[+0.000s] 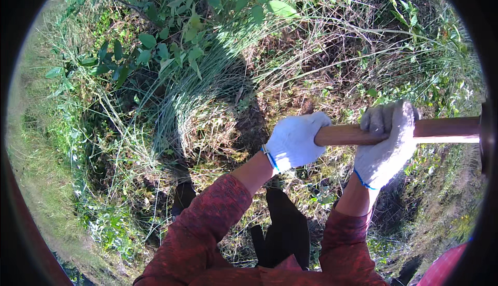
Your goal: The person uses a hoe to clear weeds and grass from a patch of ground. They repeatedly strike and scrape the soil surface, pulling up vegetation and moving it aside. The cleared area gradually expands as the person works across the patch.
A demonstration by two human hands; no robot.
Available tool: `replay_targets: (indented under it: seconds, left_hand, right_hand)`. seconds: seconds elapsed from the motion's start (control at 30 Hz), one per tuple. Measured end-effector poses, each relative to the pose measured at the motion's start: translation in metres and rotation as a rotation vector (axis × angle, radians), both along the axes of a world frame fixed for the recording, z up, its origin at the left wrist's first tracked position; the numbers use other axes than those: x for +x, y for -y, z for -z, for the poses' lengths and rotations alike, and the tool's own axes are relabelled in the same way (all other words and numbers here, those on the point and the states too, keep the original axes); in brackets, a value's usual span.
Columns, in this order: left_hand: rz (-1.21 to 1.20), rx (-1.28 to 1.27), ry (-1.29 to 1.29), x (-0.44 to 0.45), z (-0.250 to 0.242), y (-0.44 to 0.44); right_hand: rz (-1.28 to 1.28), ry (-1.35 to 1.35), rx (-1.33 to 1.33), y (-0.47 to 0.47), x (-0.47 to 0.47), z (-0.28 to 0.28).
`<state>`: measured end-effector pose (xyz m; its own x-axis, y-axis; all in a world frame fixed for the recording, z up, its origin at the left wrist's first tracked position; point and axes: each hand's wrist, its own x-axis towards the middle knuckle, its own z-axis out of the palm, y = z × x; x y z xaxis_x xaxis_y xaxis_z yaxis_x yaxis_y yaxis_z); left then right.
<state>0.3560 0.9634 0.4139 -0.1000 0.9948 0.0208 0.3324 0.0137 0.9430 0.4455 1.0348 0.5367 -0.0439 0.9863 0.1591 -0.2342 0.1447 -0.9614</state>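
Both my hands wear white knit work gloves with blue cuff edging. My left hand [298, 140] is wrapped around the near end of a thick wooden tool handle [445, 129]. Farther along the same handle, my right hand [386, 146] grips it with the fingers curled over the top. The handle runs nearly level to the right, held above the ground. At the picture's right rim a dark tool head [485, 138] shows only in part, so its kind cannot be told. Below and ahead lies a clump of long green grass [206, 80], bent over to one side.
A leafy shrub [186, 33] with a thin branch [120, 0] overhangs at upper left. Dry stems and tangled grass [330, 52] cover the upper right. My dark-trousered leg [288, 227] stands in the undergrowth. Red cloth [443, 266] shows at lower right.
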Motion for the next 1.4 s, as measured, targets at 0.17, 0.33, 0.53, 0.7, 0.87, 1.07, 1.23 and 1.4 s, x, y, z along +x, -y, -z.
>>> replay_targets:
  seconds: [0.17,0.33,0.53,0.7,0.87,1.07,1.23,1.4]
  left_hand:
    - [-0.205,-0.483,0.022,-0.058,0.132,0.084]
    - [-0.448,-1.197,1.205,0.071,0.167,0.268]
    - [-0.54,-1.218,1.101,0.084,0.064,0.281]
    - [-0.351,-1.284,0.545,0.085,0.027,0.298]
    - [-0.47,-1.208,0.413,0.004,0.062,0.266]
    - [-1.057,-1.278,0.868,0.056,0.035,0.349]
    - [-0.794,-1.355,0.543,0.073,0.017,0.342]
    - [-0.288,-1.219,0.332,0.056,0.038,0.29]
  right_hand:
    - [-0.136,0.064,-0.554,0.047,-0.08,0.191]
    - [-0.364,0.589,-1.373,0.169,-0.015,0.379]
    - [-0.548,0.488,-1.506,0.192,-0.014,0.263]
    - [-0.397,0.388,-1.433,0.204,0.01,0.21]
    - [-0.493,0.387,-1.275,0.155,-0.076,0.274]
    - [-1.009,0.598,-1.497,0.276,-0.114,0.272]
    - [-0.808,0.359,-1.584,0.262,-0.056,0.257]
    - [-0.351,0.282,-1.34,0.169,-0.018,0.213]
